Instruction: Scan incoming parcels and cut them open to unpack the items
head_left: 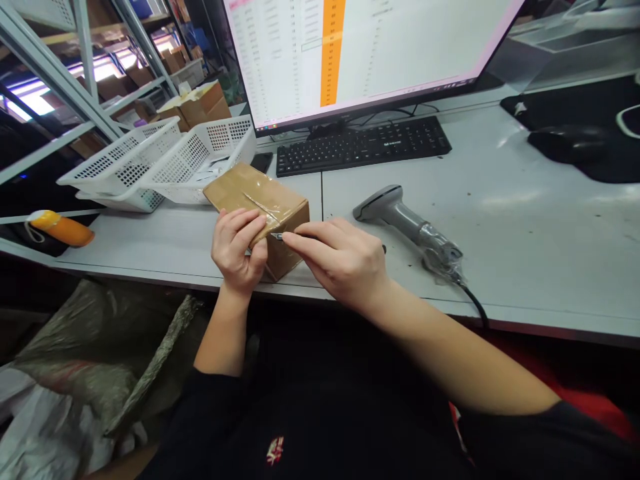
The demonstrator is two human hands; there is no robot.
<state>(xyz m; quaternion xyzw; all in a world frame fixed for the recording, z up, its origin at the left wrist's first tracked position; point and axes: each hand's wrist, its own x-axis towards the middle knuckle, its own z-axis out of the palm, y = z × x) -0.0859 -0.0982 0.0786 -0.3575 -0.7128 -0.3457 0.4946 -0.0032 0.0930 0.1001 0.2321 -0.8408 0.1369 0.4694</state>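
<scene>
A small taped cardboard box (260, 193) stands near the front edge of the white desk. My left hand (237, 250) grips its near left edge, thumb below and fingers on top. In my right hand (345, 260) is a utility knife (278, 236), its blade tip at the box's near upper edge by the tape. Most of the knife's handle is hidden by my fingers; a dark end shows past the hand. Right of that hand lies a grey barcode scanner (410, 223), partly wrapped in clear plastic.
Behind the box are white plastic baskets (200, 163), a black keyboard (363, 147) and a monitor (380, 53). A mouse (567, 141) sits on a black pad at right. An orange bottle (63, 229) lies at the desk's left end. The scanner's cable (475, 303) hangs over the front edge.
</scene>
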